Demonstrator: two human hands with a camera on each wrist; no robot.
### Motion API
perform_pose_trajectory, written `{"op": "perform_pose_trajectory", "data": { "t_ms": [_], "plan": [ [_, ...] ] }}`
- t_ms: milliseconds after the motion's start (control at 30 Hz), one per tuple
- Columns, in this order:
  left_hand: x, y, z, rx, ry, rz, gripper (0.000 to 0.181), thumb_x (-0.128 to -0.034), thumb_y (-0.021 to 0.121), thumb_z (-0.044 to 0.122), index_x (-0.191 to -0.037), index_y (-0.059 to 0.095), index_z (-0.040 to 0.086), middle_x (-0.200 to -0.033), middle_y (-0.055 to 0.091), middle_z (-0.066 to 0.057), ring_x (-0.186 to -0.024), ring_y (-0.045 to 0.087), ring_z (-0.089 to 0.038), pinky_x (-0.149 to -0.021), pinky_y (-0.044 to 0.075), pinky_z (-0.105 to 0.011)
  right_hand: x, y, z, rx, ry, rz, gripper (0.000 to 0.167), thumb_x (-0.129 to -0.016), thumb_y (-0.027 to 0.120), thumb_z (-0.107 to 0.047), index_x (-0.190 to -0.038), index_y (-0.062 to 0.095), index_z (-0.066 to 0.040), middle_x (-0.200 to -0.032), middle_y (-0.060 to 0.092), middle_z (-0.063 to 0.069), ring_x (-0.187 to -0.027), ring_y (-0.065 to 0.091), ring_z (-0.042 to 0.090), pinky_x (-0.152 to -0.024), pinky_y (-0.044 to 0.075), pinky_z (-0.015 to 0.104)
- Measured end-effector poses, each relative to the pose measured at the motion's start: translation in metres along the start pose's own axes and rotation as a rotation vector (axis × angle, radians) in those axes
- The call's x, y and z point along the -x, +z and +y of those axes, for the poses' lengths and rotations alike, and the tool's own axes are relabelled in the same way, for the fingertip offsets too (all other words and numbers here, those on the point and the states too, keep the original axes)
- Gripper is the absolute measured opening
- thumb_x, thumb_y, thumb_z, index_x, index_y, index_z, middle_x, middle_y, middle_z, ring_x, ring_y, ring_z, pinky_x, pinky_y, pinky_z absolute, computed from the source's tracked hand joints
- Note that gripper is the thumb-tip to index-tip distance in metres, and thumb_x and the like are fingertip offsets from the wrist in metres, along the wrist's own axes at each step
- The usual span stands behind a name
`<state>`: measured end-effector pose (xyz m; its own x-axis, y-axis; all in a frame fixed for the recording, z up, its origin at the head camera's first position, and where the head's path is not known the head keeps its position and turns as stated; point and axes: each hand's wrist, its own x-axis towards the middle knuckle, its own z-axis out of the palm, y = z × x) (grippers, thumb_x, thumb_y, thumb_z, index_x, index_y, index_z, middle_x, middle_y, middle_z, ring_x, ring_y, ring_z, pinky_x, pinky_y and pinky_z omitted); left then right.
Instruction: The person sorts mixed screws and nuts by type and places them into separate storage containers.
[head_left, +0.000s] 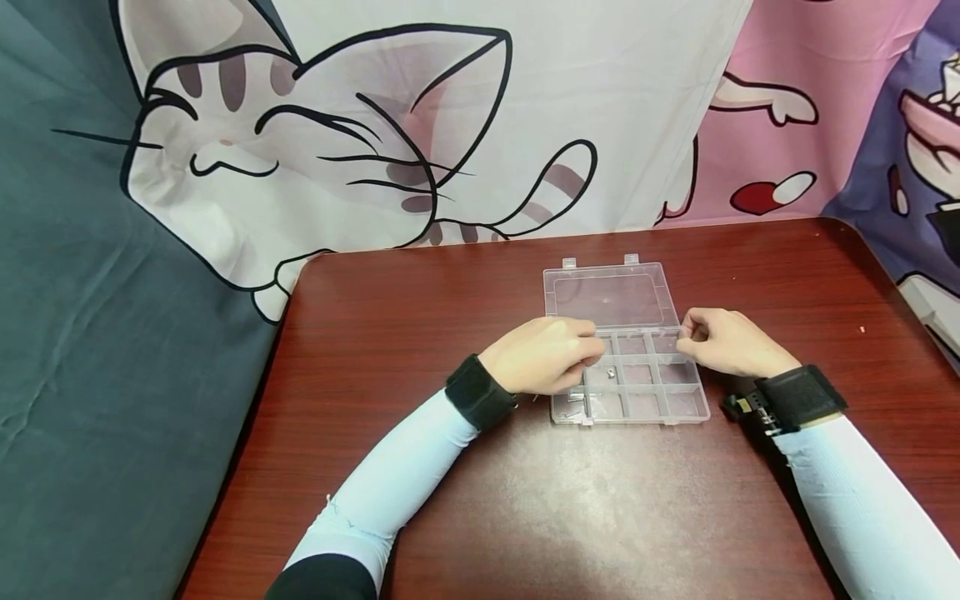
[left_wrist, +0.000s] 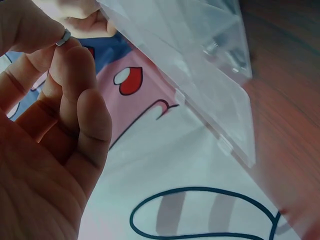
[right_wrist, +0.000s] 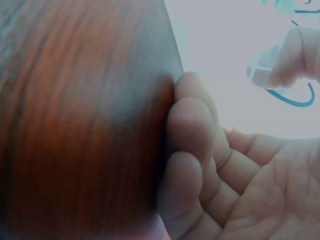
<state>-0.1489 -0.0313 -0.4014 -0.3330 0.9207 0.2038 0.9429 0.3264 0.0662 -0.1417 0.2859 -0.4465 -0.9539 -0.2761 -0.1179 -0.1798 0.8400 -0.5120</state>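
A clear plastic compartment box [head_left: 641,375] lies on the table with its lid [head_left: 611,297] raised at the back. Over its left side hangs my left hand [head_left: 546,357], palm hidden in the head view. The left wrist view shows thumb and forefinger of this left hand [left_wrist: 55,95] pinching a small metal nut [left_wrist: 63,37]. At the box's right edge, my right hand [head_left: 731,342] rests with loosely bent fingers. In the right wrist view the right hand [right_wrist: 215,170] has its thumb apart from the fingers, low by the tabletop. Nothing shows between them.
Another small metal piece [head_left: 611,373] sits in a middle compartment, and more metal pieces [head_left: 576,400] lie in the front left one. The dark red wooden table [head_left: 420,317] ends at a printed cat curtain [head_left: 570,100].
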Motion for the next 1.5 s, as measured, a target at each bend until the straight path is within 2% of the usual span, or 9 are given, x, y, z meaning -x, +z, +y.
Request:
{"op": "perform_pose_trajectory", "data": {
  "t_ms": [433,500,567,600,700,767,933,1167,1500],
  "plan": [
    [-0.02,0.007,0.007,0.016,0.052,0.004,0.014,-0.0892,0.053,0.004,-0.083,0.059,0.015,-0.077,0.049,0.003,-0.067,0.048,-0.008,-0.064,0.039,-0.023,-0.001,0.0,-0.001,-0.002,0.011,-0.007,0.006,-0.086,0.064,-0.017,-0.087,0.061,-0.012,-0.075,0.061,0.0,-0.069,0.053,0.015,-0.064,0.039,0.03],
    [-0.021,0.005,0.008,0.026,0.031,-0.01,0.007,-0.0902,0.06,0.01,-0.095,0.064,0.015,-0.089,0.058,0.0,-0.077,0.057,-0.011,-0.07,0.046,-0.025,-0.001,0.0,-0.001,-0.003,0.009,-0.009,0.006,-0.086,0.064,-0.017,-0.087,0.061,-0.012,-0.075,0.06,0.0,-0.069,0.052,0.015,-0.062,0.039,0.03],
    [-0.02,0.004,0.01,0.03,-0.029,-0.061,0.037,-0.0917,0.069,0.033,-0.125,0.064,0.016,-0.124,0.063,-0.007,-0.109,0.064,-0.017,-0.093,0.052,-0.031,-0.002,0.0,-0.001,-0.005,0.008,-0.01,0.007,-0.086,0.064,-0.017,-0.087,0.061,-0.012,-0.074,0.06,0.001,-0.068,0.052,0.015,-0.061,0.038,0.03],
    [-0.02,0.004,0.011,0.029,-0.063,-0.086,0.061,-0.09,0.071,0.047,-0.141,0.056,0.018,-0.145,0.055,-0.01,-0.127,0.059,-0.023,-0.105,0.05,-0.039,-0.002,0.0,-0.001,-0.008,0.007,-0.011,0.007,-0.086,0.064,-0.017,-0.088,0.061,-0.011,-0.074,0.06,0.001,-0.068,0.052,0.015,-0.061,0.038,0.03],
    [-0.017,0.003,0.015,0.025,-0.161,-0.163,0.117,-0.0765,0.066,0.083,-0.167,0.015,0.028,-0.176,0.003,-0.006,-0.161,0.017,-0.035,-0.125,0.024,-0.06,-0.002,0.0,-0.001,-0.01,0.006,-0.014,0.007,-0.086,0.065,-0.017,-0.088,0.061,-0.01,-0.074,0.059,0.001,-0.067,0.051,0.015,-0.06,0.038,0.031],
    [-0.015,0.002,0.016,0.023,-0.195,-0.187,0.124,-0.0739,0.059,0.09,-0.168,0.006,0.03,-0.176,-0.009,-0.002,-0.162,0.007,-0.036,-0.126,0.018,-0.063,-0.002,0.0,-0.001,-0.008,0.011,-0.015,0.008,-0.086,0.065,-0.017,-0.088,0.061,-0.011,-0.074,0.059,0.001,-0.067,0.051,0.015,-0.06,0.038,0.031],
    [-0.007,-0.001,0.016,0.033,-0.206,-0.193,0.12,-0.0752,0.056,0.091,-0.167,0.008,0.031,-0.176,-0.005,0.0,-0.163,0.005,-0.033,-0.127,0.015,-0.061,-0.002,0.0,0.0,-0.004,0.009,-0.012,0.007,-0.087,0.065,-0.017,-0.088,0.061,-0.011,-0.074,0.059,0.001,-0.067,0.051,0.015,-0.06,0.038,0.031],
    [0.022,-0.009,0.005,0.028,-0.223,-0.186,0.117,-0.0768,0.063,0.085,-0.167,0.014,0.03,-0.176,0.005,-0.002,-0.163,0.009,-0.029,-0.128,0.015,-0.059,-0.001,0.0,0.001,0.003,-0.007,0.004,0.006,-0.086,0.064,-0.017,-0.087,0.061,-0.012,-0.075,0.06,0.001,-0.069,0.052,0.015,-0.063,0.038,0.03],
    [0.101,-0.021,-0.016,0.011,-0.266,-0.132,0.109,-0.0788,0.072,0.073,-0.164,0.029,0.022,-0.172,0.025,-0.011,-0.158,0.027,-0.037,-0.127,0.021,-0.058,0.0,0.001,0.0,-0.003,-0.011,0.003,0.005,-0.087,0.063,-0.016,-0.087,0.06,-0.012,-0.074,0.059,0.001,-0.069,0.052,0.016,-0.063,0.038,0.03]
  ]
}}
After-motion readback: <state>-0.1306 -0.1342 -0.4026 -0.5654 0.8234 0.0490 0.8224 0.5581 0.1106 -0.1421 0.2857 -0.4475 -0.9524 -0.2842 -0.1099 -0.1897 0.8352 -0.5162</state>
